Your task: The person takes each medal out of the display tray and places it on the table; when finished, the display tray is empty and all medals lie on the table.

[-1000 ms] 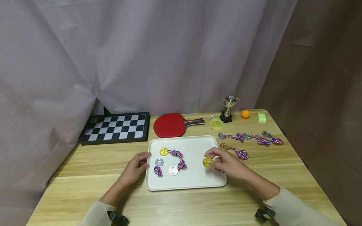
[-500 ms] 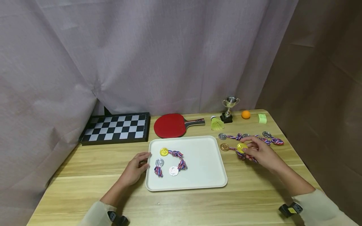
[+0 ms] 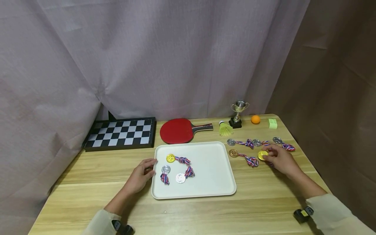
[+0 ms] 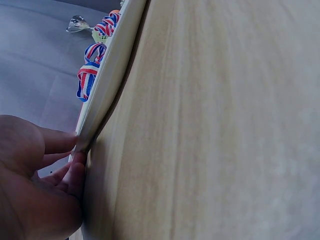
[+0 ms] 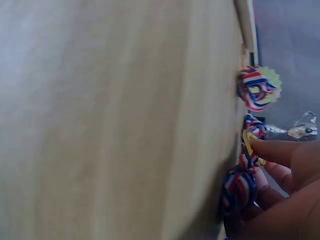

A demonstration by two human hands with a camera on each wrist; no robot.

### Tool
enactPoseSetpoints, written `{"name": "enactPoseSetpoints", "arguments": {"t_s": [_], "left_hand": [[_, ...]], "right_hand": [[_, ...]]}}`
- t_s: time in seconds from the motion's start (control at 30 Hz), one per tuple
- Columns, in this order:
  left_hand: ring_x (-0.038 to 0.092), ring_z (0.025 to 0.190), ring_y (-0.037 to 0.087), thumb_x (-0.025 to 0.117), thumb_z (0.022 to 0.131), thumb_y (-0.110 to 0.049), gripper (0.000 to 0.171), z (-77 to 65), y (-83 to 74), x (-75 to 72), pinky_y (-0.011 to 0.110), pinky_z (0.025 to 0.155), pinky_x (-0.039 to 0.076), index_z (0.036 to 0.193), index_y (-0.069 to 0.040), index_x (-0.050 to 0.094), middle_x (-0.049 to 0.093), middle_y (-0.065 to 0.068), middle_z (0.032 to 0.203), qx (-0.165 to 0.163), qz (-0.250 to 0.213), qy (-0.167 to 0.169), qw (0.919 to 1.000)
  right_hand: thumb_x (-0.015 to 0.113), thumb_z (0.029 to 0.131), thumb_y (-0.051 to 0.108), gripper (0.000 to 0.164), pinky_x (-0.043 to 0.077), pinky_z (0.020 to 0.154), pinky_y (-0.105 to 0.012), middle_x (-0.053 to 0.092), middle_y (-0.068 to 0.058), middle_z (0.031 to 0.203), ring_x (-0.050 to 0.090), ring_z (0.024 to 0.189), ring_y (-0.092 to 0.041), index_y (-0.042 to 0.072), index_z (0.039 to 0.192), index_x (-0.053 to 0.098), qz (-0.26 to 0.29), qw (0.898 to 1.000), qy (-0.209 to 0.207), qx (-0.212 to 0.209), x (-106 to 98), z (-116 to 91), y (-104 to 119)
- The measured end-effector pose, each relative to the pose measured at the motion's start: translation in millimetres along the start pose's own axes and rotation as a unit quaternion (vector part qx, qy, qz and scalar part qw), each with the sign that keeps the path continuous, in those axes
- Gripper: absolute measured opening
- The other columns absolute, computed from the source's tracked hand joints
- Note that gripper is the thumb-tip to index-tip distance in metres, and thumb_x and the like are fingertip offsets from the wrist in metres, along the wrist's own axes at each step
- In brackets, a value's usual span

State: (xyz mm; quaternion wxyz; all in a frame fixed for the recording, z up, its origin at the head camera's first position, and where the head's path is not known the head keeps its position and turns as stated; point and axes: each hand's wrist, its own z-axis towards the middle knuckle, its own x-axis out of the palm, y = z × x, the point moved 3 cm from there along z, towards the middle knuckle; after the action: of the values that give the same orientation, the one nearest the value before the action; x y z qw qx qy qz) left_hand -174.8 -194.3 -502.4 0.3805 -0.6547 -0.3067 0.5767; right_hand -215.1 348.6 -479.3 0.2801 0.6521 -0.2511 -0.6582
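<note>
Left hand [image 3: 141, 175] pinches the white tray [image 3: 207, 166] by its edge, lower middle of the frame, probably to steady it, while my right hand [image 3: 280, 161] pinches a gold medal [image 3: 262, 155] lower right by its disc, ribbon [image 5: 240, 187] being floppy I guess.

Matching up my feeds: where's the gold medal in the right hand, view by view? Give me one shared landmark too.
Head: the gold medal is right of the tray, pinched by the right hand.
Left wrist: not visible.
Right wrist: gold medal right of centre, slightly below mid-height, nearly edge-on.
Shared landmark: trophy, right of centre in head; top left in left wrist; right edge in right wrist.
</note>
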Motion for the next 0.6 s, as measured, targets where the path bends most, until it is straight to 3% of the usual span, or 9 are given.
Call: {"name": "enactPoseSetpoints", "arguments": {"t_s": [0.23,0.6], "left_hand": [[0.061,0.121,0.034,0.061,0.097,0.01,0.044,-1.4,-0.4,-0.1,0.042,0.102,0.055,0.142,0.007,0.057,0.052,0.022,0.146,0.021,-0.009,-0.002,0.9997],[0.06,0.122,0.034,0.06,0.098,0.009,0.045,-0.4,0.0,0.2,0.042,0.102,0.055,0.142,0.006,0.057,0.052,0.021,0.147,0.013,-0.006,0.0,0.9999]], "right_hand": [[0.077,0.09,0.006,0.031,0.047,0.065,-0.032,0.068,-0.018,0.095,0.061,0.083,-0.024,-0.004,0.117,0.067,-0.057,0.998,-0.015,-0.01,5.2,0.1,-3.9],[0.073,0.093,0.005,0.027,0.046,0.069,-0.034,0.067,-0.016,0.098,0.058,0.084,-0.024,-0.004,0.117,0.069,-0.062,0.998,-0.017,-0.009,8.5,-1.1,-4.0]]}}
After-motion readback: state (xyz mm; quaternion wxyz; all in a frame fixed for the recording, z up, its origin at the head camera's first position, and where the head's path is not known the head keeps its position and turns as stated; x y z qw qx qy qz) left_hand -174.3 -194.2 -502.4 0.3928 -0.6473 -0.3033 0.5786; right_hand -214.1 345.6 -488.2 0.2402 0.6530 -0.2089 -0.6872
